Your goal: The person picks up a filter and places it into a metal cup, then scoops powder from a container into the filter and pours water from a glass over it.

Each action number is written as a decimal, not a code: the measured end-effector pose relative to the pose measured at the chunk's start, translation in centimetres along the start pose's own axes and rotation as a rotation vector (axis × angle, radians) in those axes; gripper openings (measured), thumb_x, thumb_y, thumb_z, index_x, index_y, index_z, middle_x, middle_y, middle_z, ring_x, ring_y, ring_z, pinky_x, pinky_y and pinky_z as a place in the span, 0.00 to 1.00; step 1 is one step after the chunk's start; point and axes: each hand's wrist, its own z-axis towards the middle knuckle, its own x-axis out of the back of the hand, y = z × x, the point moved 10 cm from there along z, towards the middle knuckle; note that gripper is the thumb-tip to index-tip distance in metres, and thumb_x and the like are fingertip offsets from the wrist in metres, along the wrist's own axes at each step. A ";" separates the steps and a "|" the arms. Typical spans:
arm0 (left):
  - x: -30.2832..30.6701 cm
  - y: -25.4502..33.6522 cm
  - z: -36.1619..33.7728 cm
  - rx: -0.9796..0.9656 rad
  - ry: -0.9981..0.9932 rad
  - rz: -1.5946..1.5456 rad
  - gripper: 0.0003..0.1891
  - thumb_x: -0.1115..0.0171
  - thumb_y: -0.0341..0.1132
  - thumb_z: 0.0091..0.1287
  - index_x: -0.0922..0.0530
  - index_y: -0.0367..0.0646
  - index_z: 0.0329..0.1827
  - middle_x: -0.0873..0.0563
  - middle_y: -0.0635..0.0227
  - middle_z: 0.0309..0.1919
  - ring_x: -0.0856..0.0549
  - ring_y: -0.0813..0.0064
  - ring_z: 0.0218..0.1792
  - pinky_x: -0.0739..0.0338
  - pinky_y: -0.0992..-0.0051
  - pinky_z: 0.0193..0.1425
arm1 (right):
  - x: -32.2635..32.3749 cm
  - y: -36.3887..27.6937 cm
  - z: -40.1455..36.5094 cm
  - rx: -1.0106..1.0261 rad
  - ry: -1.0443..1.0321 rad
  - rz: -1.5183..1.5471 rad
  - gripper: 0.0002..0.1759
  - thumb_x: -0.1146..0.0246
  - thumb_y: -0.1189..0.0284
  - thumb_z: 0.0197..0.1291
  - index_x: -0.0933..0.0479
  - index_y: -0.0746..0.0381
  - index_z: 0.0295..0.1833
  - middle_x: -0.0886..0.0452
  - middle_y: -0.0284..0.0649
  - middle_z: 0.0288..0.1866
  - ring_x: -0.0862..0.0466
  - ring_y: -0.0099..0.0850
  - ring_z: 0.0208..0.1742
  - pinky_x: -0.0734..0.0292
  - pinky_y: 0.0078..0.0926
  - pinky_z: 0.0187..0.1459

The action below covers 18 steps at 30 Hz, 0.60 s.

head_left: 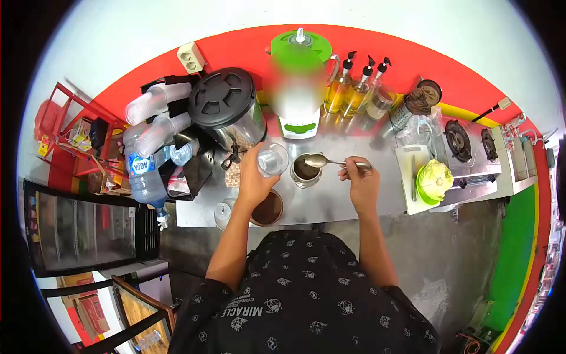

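My left hand [257, 179] is wrapped round a clear plastic cup [272, 160], held tilted over the steel counter [348, 200]. In my right hand [357, 173] is a metal spoon [323, 161], pinched by its handle. The spoon's bowl lies above the mouth of a small metal pot [306, 182], which has dark contents inside. Just below my left hand stands a round container of brown powder [270, 209]. A clear round lid or jar [224, 213] sits to its left, partly behind my forearm.
A green and white blender [299, 127] and pump bottles [354, 97] line the red wall. Left are a black-lidded steel container [221, 97], stacked plastic cups [156, 101] and a water bottle [143, 174]. On the right, a cabbage [436, 179] and knife [413, 171] lie near a gas stove [458, 141].
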 end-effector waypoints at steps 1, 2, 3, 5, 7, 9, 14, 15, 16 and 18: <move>0.1 0.2 -0.1 -0.014 0.005 0.023 0.46 0.17 0.28 0.49 0.24 0.42 0.78 0.17 0.51 0.69 0.21 0.43 0.74 0.29 0.50 0.81 | 0.1 -0.3 -0.2 0.018 0.008 0.003 0.10 0.32 0.71 0.84 0.15 0.69 0.55 0.09 0.44 0.42 0.09 0.28 0.38 0.12 0.28 0.42; 0.1 0.3 -0.2 -0.028 0.009 0.046 0.46 0.17 0.28 0.49 0.24 0.43 0.78 0.17 0.52 0.69 0.21 0.43 0.74 0.29 0.50 0.81 | 0.3 -0.6 -0.3 0.038 0.017 0.005 0.10 0.32 0.71 0.84 0.14 0.70 0.55 0.09 0.44 0.41 0.10 0.28 0.37 0.12 0.28 0.41; 0.2 0.5 -0.2 -0.028 0.011 0.046 0.46 0.17 0.28 0.49 0.24 0.43 0.78 0.17 0.52 0.69 0.21 0.43 0.74 0.29 0.50 0.81 | 0.3 -0.6 -0.3 0.038 0.015 0.005 0.10 0.32 0.71 0.84 0.14 0.70 0.55 0.09 0.44 0.41 0.10 0.28 0.37 0.12 0.28 0.41; 0.2 1.3 -0.3 -0.066 -0.011 0.120 0.46 0.17 0.27 0.49 0.24 0.44 0.78 0.17 0.52 0.70 0.21 0.43 0.74 0.30 0.50 0.80 | 1.0 0.0 -0.4 0.006 0.083 0.012 0.10 0.32 0.71 0.84 0.15 0.69 0.55 0.09 0.43 0.40 0.10 0.28 0.36 0.12 0.27 0.39; 0.5 2.8 -0.3 -0.063 -0.024 0.169 0.46 0.17 0.27 0.50 0.24 0.46 0.78 0.17 0.54 0.70 0.21 0.45 0.74 0.31 0.50 0.79 | 0.9 0.2 -0.3 0.008 0.085 0.062 0.10 0.32 0.71 0.84 0.15 0.69 0.55 0.09 0.44 0.40 0.10 0.28 0.36 0.13 0.27 0.39; 0.6 4.4 -0.3 -0.118 -0.017 0.264 0.46 0.17 0.28 0.50 0.24 0.47 0.78 0.17 0.57 0.71 0.21 0.48 0.75 0.31 0.51 0.78 | 0.8 1.3 -0.3 -0.077 0.102 0.167 0.09 0.33 0.71 0.85 0.16 0.68 0.54 0.09 0.44 0.40 0.10 0.28 0.35 0.13 0.26 0.38; 0.4 5.5 0.6 -0.188 -0.002 0.304 0.46 0.17 0.28 0.50 0.24 0.49 0.78 0.17 0.58 0.72 0.22 0.50 0.75 0.33 0.50 0.79 | -0.4 2.0 0.0 -0.147 0.065 0.201 0.09 0.33 0.71 0.84 0.17 0.67 0.54 0.08 0.45 0.39 0.10 0.28 0.33 0.13 0.27 0.38; 0.2 5.8 0.8 -0.209 -0.001 0.332 0.46 0.17 0.28 0.50 0.24 0.49 0.78 0.18 0.58 0.72 0.23 0.50 0.76 0.34 0.49 0.80 | -0.6 2.0 0.1 -0.156 0.059 0.203 0.09 0.33 0.71 0.84 0.17 0.68 0.53 0.09 0.45 0.39 0.10 0.28 0.33 0.13 0.27 0.38; 0.1 5.9 1.0 -0.213 -0.006 0.331 0.46 0.17 0.28 0.50 0.24 0.49 0.78 0.18 0.58 0.72 0.23 0.50 0.76 0.34 0.49 0.80 | -0.6 2.0 0.2 -0.155 0.065 0.204 0.09 0.33 0.71 0.84 0.17 0.68 0.53 0.09 0.45 0.39 0.10 0.28 0.33 0.13 0.27 0.38; -0.1 6.1 1.3 -0.216 -0.007 0.353 0.46 0.17 0.28 0.50 0.24 0.50 0.79 0.19 0.59 0.73 0.23 0.51 0.76 0.35 0.47 0.80 | -0.7 2.0 0.3 -0.160 0.064 0.199 0.10 0.32 0.70 0.84 0.17 0.68 0.53 0.09 0.45 0.39 0.10 0.28 0.33 0.13 0.27 0.38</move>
